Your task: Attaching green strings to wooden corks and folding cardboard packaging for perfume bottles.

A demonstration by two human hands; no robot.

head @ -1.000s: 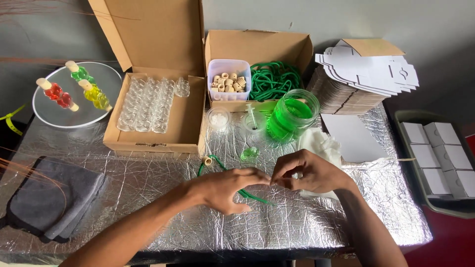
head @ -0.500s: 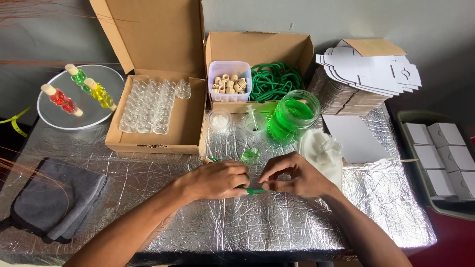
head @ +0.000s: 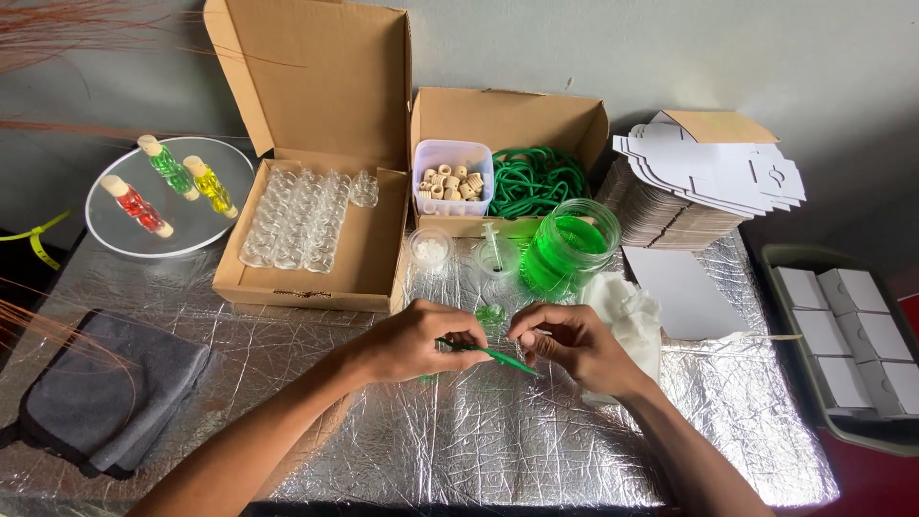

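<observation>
**Two hands on a green cord above the foil tabletop**

We see the left hand (head: 414, 340) pinched shut on one end of a thin green cord (head: 488, 353), and the right hand (head: 571, 342) closed on its other end, so the cord spans the gap between them, apparently held taut for fine work. A small clear bottle (head: 491, 315) lies just behind the cord. Farther behind stands a jar of green liquid (head: 567, 251), with the open cardboard box (head: 316, 225) to its left. In front of the hands, the foil tabletop (head: 459, 440) offers open room to its near edge.
</observation>
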